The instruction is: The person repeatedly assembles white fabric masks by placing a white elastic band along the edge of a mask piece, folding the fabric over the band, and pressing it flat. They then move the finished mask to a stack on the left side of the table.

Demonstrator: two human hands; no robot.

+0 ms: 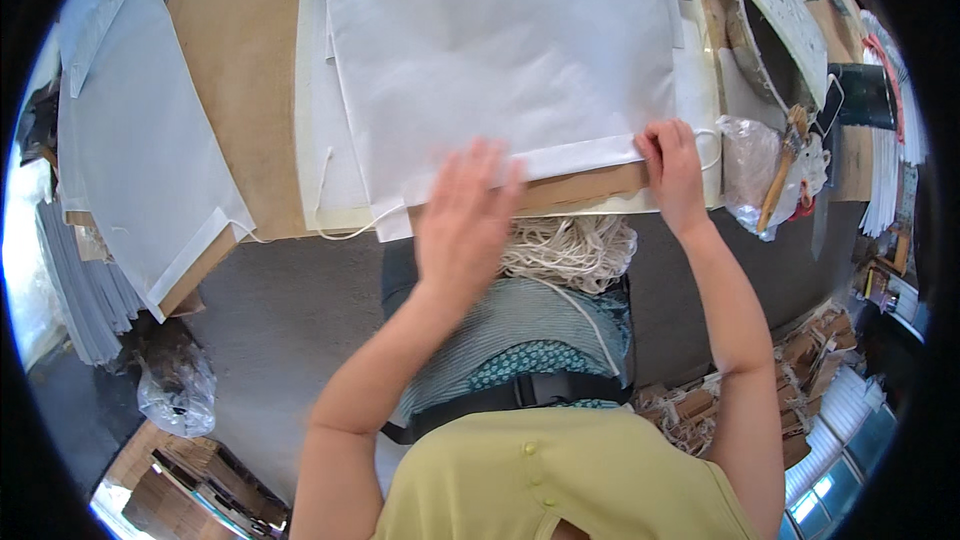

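Observation:
A large white sheet, of paper or thin plastic, lies before me with its near edge folded into a band. Brown cardboard shows under that band. My left hand, blurred and with fingers extended, is over the left part of the fold; whether it touches is hard to tell. At the fold's right end, my right hand pinches the edge between thumb and fingers. White cord comes out at the fold's left end, and a cord loop shows beside my right hand.
A bundle of white cords rests on my lap. Another folded white sheet lies at left, overhanging the table. On the right are a tilted container, a wooden-handled brush and clear plastic. Cardboard pieces lie lower right.

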